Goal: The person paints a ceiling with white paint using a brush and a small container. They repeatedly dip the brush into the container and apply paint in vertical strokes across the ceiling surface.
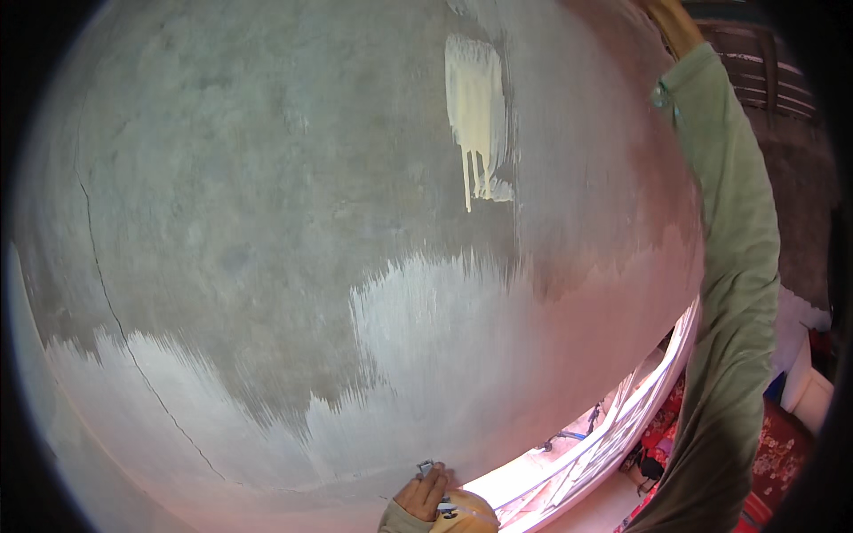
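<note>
A grey wall point(231, 178) fills most of the view. High on it, a cream-yellow paint patch point(474, 98) has drips running down from its lower edge. My left hand point(422, 494) is low in the middle, its fingers curled at a rounded yellow container point(466, 515); the container's inside cannot be seen. A small grey piece point(426, 466) shows by the fingertips, too small to name. My right arm point(733, 240), in a green sleeve, reaches up along the right side. Only the bare wrist shows at the top; the hand itself is cut off.
Whitish paint point(435, 346) with ragged brushed edges covers the wall's lower part. A thin crack point(111, 306) runs down its left side. At lower right are a bright opening with white bars point(577, 466) and red flowered fabric point(782, 453). Dark slats point(773, 80) lie at upper right.
</note>
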`<state>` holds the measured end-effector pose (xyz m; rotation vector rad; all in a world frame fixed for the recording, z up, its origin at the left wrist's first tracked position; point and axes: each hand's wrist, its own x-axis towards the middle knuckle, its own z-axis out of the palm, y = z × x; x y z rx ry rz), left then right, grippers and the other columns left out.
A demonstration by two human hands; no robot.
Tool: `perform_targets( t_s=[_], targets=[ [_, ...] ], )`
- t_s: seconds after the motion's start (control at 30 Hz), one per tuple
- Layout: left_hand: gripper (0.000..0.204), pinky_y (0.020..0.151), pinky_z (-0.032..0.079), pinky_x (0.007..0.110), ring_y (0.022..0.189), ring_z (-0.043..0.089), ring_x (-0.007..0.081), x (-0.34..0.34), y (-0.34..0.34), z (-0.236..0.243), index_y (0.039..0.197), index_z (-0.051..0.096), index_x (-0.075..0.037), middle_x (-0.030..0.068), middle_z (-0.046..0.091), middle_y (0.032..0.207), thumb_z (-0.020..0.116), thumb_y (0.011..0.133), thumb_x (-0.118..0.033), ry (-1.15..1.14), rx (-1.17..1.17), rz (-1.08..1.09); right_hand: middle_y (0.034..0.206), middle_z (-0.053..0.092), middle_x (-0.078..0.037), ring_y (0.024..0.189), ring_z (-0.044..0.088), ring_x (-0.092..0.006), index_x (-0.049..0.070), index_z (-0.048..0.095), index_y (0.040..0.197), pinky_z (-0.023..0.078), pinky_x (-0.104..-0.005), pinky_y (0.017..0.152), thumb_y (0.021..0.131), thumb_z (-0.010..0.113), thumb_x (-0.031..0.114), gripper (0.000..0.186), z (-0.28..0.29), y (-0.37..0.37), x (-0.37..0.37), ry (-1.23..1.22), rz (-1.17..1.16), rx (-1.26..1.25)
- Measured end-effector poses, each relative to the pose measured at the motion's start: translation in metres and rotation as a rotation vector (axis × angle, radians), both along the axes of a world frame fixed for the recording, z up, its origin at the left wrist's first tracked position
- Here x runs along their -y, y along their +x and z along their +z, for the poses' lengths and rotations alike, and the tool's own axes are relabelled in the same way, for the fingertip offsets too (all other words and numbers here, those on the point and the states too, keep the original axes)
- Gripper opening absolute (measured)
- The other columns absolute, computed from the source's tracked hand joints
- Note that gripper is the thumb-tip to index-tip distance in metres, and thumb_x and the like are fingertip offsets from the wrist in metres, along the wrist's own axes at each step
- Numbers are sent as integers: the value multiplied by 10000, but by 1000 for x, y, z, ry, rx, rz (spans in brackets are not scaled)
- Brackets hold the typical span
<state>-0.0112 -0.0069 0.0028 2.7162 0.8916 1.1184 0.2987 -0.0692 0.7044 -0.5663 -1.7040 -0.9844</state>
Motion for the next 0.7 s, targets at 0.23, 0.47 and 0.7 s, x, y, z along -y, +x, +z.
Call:
perform_targets(
  t_s=[0.23,0.47,0.7],
  targets=[
    [874,1083,440,533,1297,526,463,-11,9,13,1446,503,-39,250,530,1453,867,667,-191,26,-34,-126,990,766,-58,880,679,-129,16,771,1022,530,-293,821,876,769,108,172,-45,15,25,-24,-127,6],
    [559,691,558,366,764,628,282,30,7,89,1266,636,-20,136,662,1305,683,709,-18,242,-7,78,1084,739,-68,1018,662,-156,36,745,1081,515,-291,920,903,750,241,271,-110,27,30,-258,-100,8],
    [492,791,582,383,812,623,280,24,8,87,1210,648,11,176,644,1325,663,719,36,234,-42,26,1078,748,-149,982,709,-201,14,744,1030,566,-318,849,844,797,290,336,-147,30,47,-828,89,129]
  ],
)
